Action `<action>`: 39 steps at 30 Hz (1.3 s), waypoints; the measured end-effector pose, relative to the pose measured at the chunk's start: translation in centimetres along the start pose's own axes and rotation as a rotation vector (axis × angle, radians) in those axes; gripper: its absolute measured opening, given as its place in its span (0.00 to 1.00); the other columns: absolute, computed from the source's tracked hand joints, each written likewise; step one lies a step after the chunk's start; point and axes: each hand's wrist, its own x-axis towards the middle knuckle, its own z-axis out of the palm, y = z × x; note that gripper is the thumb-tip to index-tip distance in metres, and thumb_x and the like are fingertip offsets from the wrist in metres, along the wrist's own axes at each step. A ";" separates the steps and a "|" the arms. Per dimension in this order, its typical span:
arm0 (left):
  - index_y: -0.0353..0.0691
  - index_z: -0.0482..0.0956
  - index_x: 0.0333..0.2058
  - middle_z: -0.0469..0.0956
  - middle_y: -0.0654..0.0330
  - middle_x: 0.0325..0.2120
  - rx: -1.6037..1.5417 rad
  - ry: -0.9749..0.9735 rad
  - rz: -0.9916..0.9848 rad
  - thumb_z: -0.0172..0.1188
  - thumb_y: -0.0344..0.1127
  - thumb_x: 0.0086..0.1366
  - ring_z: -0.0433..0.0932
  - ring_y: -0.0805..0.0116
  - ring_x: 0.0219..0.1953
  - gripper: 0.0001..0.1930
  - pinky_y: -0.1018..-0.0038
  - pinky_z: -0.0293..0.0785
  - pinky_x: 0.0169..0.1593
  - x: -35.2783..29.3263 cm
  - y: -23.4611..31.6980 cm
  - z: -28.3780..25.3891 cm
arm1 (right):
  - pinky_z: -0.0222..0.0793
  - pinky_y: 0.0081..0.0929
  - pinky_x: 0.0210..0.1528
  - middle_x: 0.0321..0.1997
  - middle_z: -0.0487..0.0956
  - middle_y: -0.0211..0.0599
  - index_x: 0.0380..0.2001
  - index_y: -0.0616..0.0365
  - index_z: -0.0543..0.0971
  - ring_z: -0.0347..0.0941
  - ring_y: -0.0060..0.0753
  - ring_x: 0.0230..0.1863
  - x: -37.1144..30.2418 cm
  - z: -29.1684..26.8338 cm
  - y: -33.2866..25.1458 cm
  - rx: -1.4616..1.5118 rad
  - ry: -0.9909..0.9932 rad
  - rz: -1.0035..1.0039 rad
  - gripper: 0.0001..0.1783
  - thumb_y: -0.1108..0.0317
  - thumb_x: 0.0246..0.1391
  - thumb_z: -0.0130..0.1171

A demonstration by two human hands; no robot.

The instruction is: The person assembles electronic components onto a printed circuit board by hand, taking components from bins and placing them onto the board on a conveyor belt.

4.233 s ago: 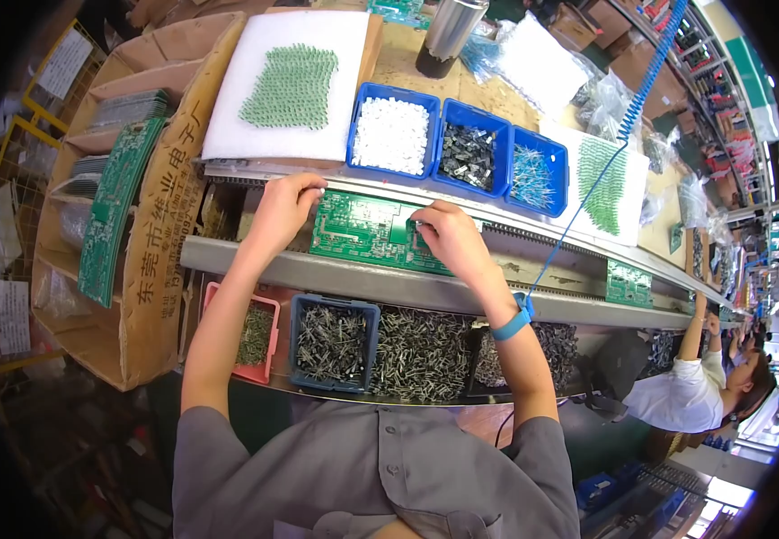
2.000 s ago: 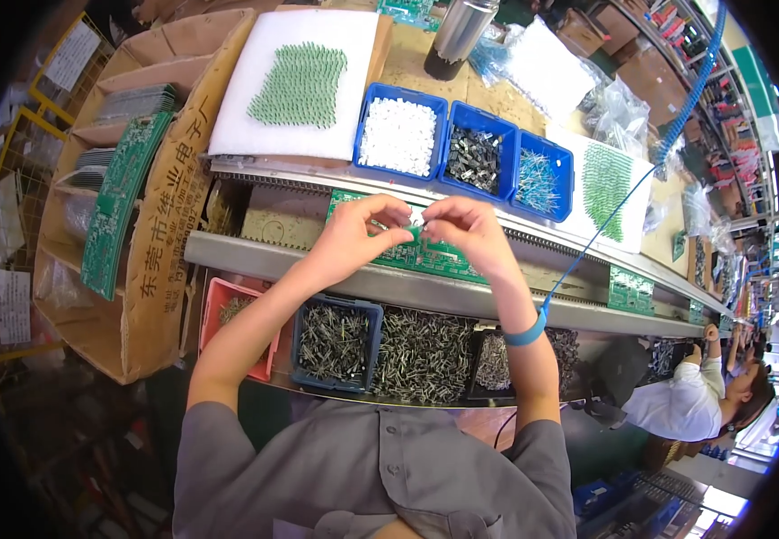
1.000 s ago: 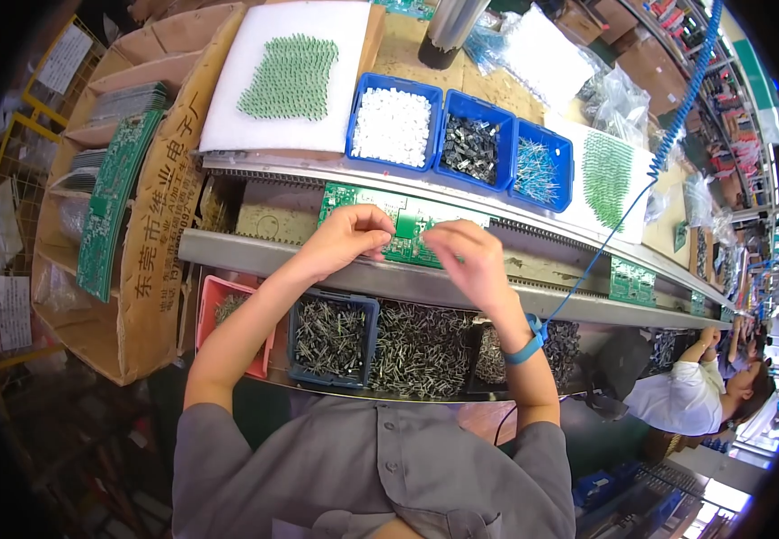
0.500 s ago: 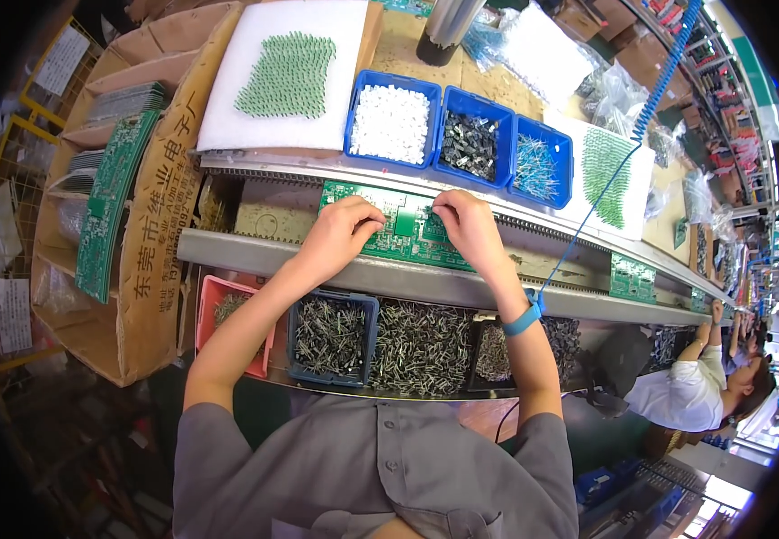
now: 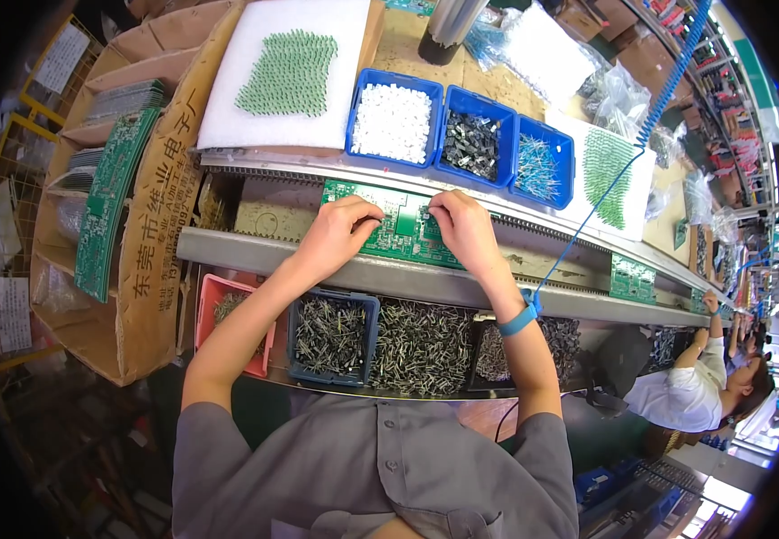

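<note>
A green circuit board (image 5: 405, 222) lies across the conveyor rails in front of me. Over its left part is my left hand (image 5: 340, 235), thumb and fingertips pinched together just above the surface. My right hand (image 5: 464, 229) pinches in the same way over the right part of the board. Whatever the fingertips hold is too small to make out. A blue wrist strap (image 5: 521, 317) with a coiled cord sits on my right wrist.
Beyond the rail stand blue bins of white connectors (image 5: 391, 123), black parts (image 5: 471, 144) and blue-leaded parts (image 5: 539, 169). Nearer me are bins of metal-leaded components (image 5: 330, 336). A cardboard box (image 5: 151, 242) with boards stands left. Another board (image 5: 632, 279) and a co-worker (image 5: 688, 392) are right.
My right hand has shifted slightly left over the board. The left hand stays nearly in place, and the board looks unmoved.
</note>
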 end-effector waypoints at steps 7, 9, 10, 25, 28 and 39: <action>0.33 0.80 0.35 0.78 0.55 0.30 0.000 -0.018 -0.025 0.59 0.25 0.58 0.77 0.65 0.28 0.06 0.74 0.73 0.32 0.0 -0.3 0.0 | 0.69 0.39 0.33 0.26 0.76 0.39 0.26 0.58 0.76 0.74 0.47 0.30 -0.6 1.4 0.1 -0.053 0.147 -0.026 0.02 0.74 0.47 0.59; 0.33 0.80 0.35 0.78 0.55 0.30 -0.008 -0.014 -0.028 0.59 0.25 0.58 0.77 0.66 0.28 0.06 0.75 0.73 0.32 0.0 -0.3 -0.1 | 0.69 0.39 0.33 0.26 0.76 0.39 0.26 0.58 0.76 0.74 0.47 0.30 -0.6 1.5 0.1 -0.071 0.152 -0.058 0.02 0.75 0.46 0.59; 0.33 0.80 0.35 0.78 0.56 0.30 -0.015 -0.010 -0.031 0.59 0.24 0.58 0.77 0.66 0.28 0.06 0.75 0.73 0.32 0.0 -0.3 -0.2 | 0.69 0.38 0.33 0.26 0.76 0.39 0.25 0.58 0.77 0.74 0.46 0.29 -0.6 1.6 0.1 -0.088 0.157 -0.090 0.02 0.75 0.46 0.59; 0.32 0.78 0.33 0.77 0.53 0.31 0.268 0.192 0.094 0.57 0.21 0.56 0.77 0.54 0.34 0.05 0.69 0.72 0.37 1.1 -2.2 -4.8 | 0.70 0.39 0.34 0.25 0.77 0.40 0.23 0.58 0.79 0.75 0.46 0.30 0.3 0.4 -0.4 0.015 -0.016 0.078 0.01 0.75 0.45 0.58; 0.32 0.77 0.33 0.76 0.52 0.31 0.287 0.184 0.104 0.58 0.22 0.56 0.77 0.52 0.34 0.05 0.67 0.72 0.38 0.9 -2.8 -4.5 | 0.70 0.39 0.34 0.25 0.77 0.40 0.23 0.59 0.79 0.75 0.47 0.30 0.4 0.4 -0.5 -0.005 -0.010 0.071 0.01 0.75 0.45 0.58; 0.32 0.77 0.32 0.76 0.52 0.30 0.285 0.170 0.108 0.57 0.22 0.56 0.76 0.52 0.34 0.04 0.66 0.72 0.38 0.7 -3.4 -4.4 | 0.70 0.40 0.34 0.25 0.76 0.41 0.23 0.60 0.78 0.74 0.47 0.30 0.4 0.5 -0.7 -0.003 -0.004 0.088 0.02 0.74 0.46 0.58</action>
